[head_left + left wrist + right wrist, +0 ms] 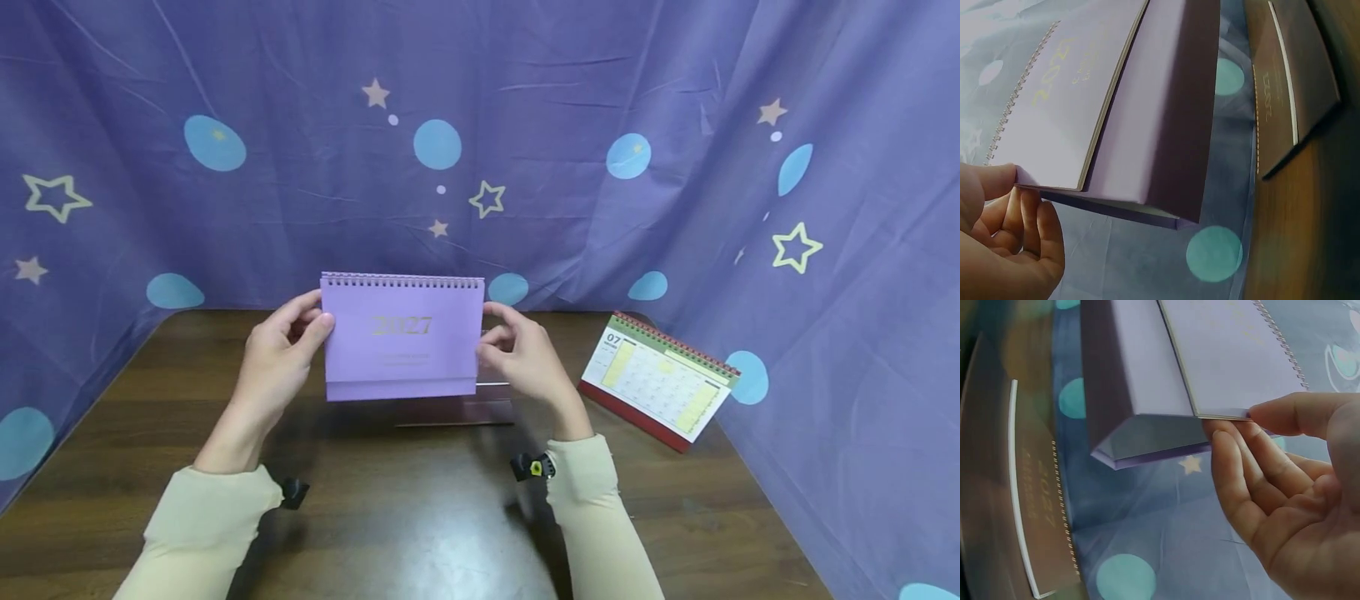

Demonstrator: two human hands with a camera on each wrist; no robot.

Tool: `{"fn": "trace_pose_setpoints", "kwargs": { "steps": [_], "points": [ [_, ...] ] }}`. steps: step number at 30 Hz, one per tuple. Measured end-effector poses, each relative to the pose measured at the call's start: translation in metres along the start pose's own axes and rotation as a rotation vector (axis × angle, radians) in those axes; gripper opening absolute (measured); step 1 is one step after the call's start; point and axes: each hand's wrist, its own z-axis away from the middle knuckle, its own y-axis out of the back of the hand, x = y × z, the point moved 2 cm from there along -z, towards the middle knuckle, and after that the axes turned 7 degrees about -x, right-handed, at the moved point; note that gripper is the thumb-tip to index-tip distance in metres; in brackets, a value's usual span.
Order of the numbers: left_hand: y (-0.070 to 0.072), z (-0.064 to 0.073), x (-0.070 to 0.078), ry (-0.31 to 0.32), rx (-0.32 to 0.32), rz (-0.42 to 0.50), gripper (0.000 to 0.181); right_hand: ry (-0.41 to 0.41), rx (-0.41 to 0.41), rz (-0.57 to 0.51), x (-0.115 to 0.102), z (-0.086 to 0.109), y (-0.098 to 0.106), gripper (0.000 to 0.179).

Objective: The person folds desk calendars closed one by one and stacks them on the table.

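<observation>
A purple spiral-bound desk calendar with "2027" in gold on its cover is held up above the table, front towards me. My left hand pinches its left edge, thumb in front and fingers behind. At the opposite edge my right hand pinches it likewise; the right wrist view shows the thumb on the cover page. The calendar's folded stand forms a hollow wedge. Behind and below it, a dark reddish-brown desk calendar marked 2027 stands on the table, mostly hidden in the head view.
To the right, another desk calendar with a red base shows a page marked 07 and stands at an angle on the brown wooden table. A purple curtain with stars and blue dots hangs around the table's back and sides.
</observation>
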Motion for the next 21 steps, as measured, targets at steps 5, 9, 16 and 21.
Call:
{"fn": "trace_pose_setpoints", "kwargs": {
  "steps": [5,9,16,21],
  "points": [
    [-0.011,-0.001,0.003,0.005,-0.018,0.053,0.048,-0.027,-0.021,-0.017,-0.001,0.006,0.011,0.058],
    [-0.017,0.0,0.003,0.01,-0.028,0.091,0.048,-0.043,-0.046,-0.015,0.0,0.01,0.018,0.059],
    [-0.027,0.003,-0.001,0.022,-0.046,0.14,0.048,-0.1,-0.127,-0.064,0.005,0.017,0.027,0.06],
    [-0.036,0.004,-0.008,0.028,-0.056,0.187,0.05,-0.106,-0.158,-0.081,0.011,0.019,0.034,0.062]
  ]
}}
